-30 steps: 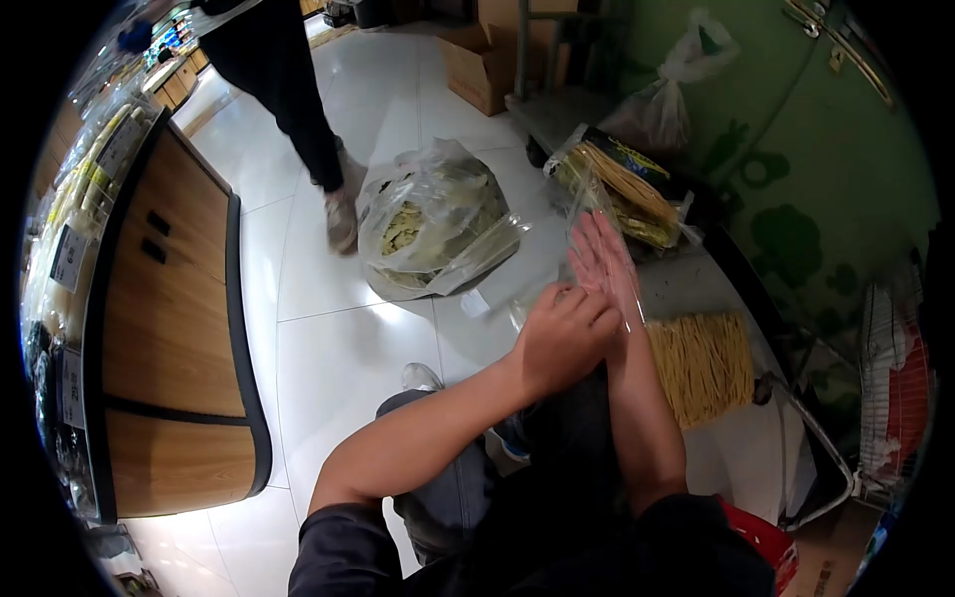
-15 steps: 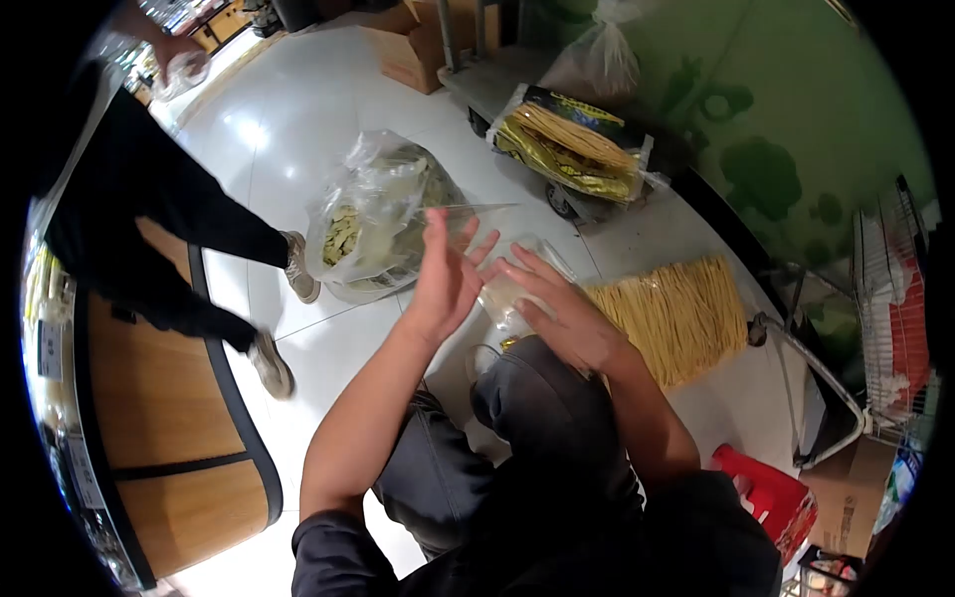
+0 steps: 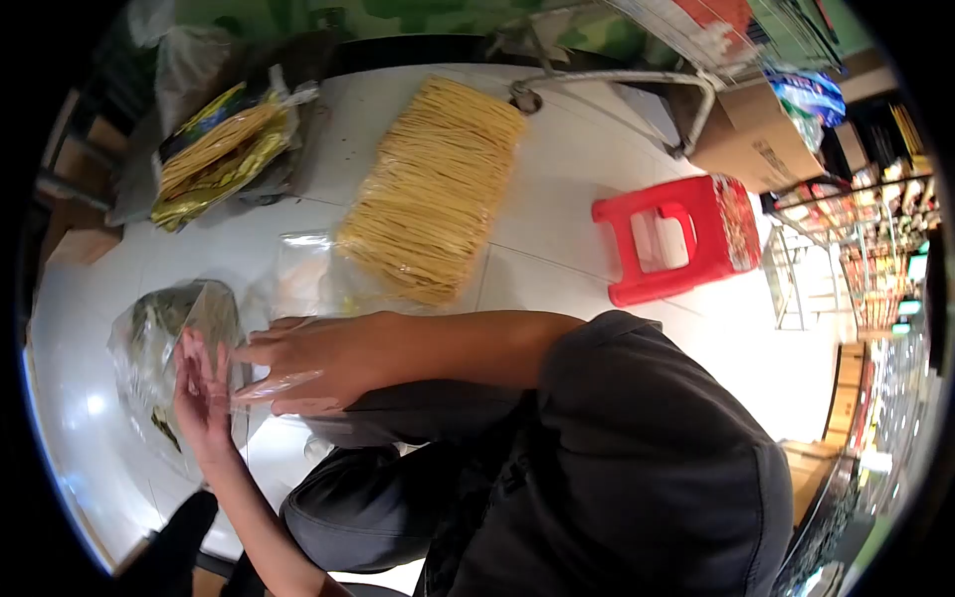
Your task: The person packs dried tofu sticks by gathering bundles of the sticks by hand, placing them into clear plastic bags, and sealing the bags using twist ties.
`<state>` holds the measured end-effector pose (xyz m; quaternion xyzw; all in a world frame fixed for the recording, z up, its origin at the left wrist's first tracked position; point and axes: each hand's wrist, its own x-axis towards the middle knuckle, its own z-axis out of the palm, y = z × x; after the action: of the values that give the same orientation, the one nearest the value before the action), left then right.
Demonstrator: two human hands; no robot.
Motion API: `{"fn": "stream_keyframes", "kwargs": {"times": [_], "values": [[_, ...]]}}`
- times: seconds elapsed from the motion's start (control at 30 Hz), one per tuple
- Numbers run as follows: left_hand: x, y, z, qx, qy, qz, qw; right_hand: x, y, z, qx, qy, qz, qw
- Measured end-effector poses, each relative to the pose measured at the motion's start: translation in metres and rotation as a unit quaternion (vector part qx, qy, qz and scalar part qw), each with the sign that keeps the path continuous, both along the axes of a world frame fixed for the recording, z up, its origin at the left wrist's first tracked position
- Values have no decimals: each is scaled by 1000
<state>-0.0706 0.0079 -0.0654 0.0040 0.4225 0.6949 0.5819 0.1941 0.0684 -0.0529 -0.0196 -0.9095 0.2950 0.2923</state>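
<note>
My left hand point(image 3: 204, 390) is raised at the left, its fingers spread, beside a clear plastic bag of leafy greens point(image 3: 144, 343). Thin clear film point(image 3: 284, 386) lies over the fingers of my right hand point(image 3: 313, 363) and reaches across to the left one. The right hand's fingers are apart, pointing at the left palm. Just beyond the right forearm, a flat clear plastic packet point(image 3: 303, 274) is on the floor, next to a wide bundle of yellow strips point(image 3: 433, 189) in clear wrap. How the film sits around the left hand is hard to make out.
A red stool point(image 3: 647, 239) stands at the right, near a cardboard box point(image 3: 756, 139) and a metal cart frame point(image 3: 696, 109). Yellow-and-black packages point(image 3: 224, 149) rest at the upper left. A person's dark trouser leg point(image 3: 179, 532) shows at the lower left.
The view has swung to the right, so the yellow bundle and stool appear higher and more central. My hands remain close together, with the film now over the right fingers.
</note>
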Motion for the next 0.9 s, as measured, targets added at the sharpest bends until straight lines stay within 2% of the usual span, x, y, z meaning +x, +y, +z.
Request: {"fn": "stream_keyframes", "kwargs": {"times": [0.03,0.07,0.1,0.2,0.27,0.3,0.33,0.37,0.4,0.53,0.63,0.7,0.83,0.9], "values": [[-6,5,-7,-1,17,2,1000,0,3,-4,-4,-2,-16,1000],[-19,4,-25,46,57,-46,996,0,3,-6,-43,-50,-1,998],[-16,9,-23,43,58,-57,996,0,2,-6,-83,-94,19,992],[-21,25,-17,-40,14,35,998,10,-3,-3,-105,-64,-28,992],[-44,21,-40,-52,-4,8,999,6,-12,-7,-58,-14,-33,998],[-56,16,-50,-37,-41,-16,998,8,-14,-6,-43,-35,-46,997],[-47,14,-47,-39,-2,-25,999,11,-14,-4,-22,-56,-58,996],[-39,19,-42,-92,-10,23,995,14,-13,5,-32,-69,-62,995],[-48,18,-55,-85,-9,-2,996,16,-12,14,-40,-82,-62,994],[-50,7,-65,-121,15,28,992,22,-11,25,-12,-96,-38,995],[-60,-6,-85,-131,16,18,991,25,-10,37,26,-128,-28,991],[-68,-11,-90,-137,10,22,990,27,-13,43,97,-129,-45,986],[-83,-22,-105,-156,12,42,987,28,-14,52,60,-175,-17,983],[-82,-26,-103,-183,23,49,982,26,-16,49,39,-153,4,987]]}}
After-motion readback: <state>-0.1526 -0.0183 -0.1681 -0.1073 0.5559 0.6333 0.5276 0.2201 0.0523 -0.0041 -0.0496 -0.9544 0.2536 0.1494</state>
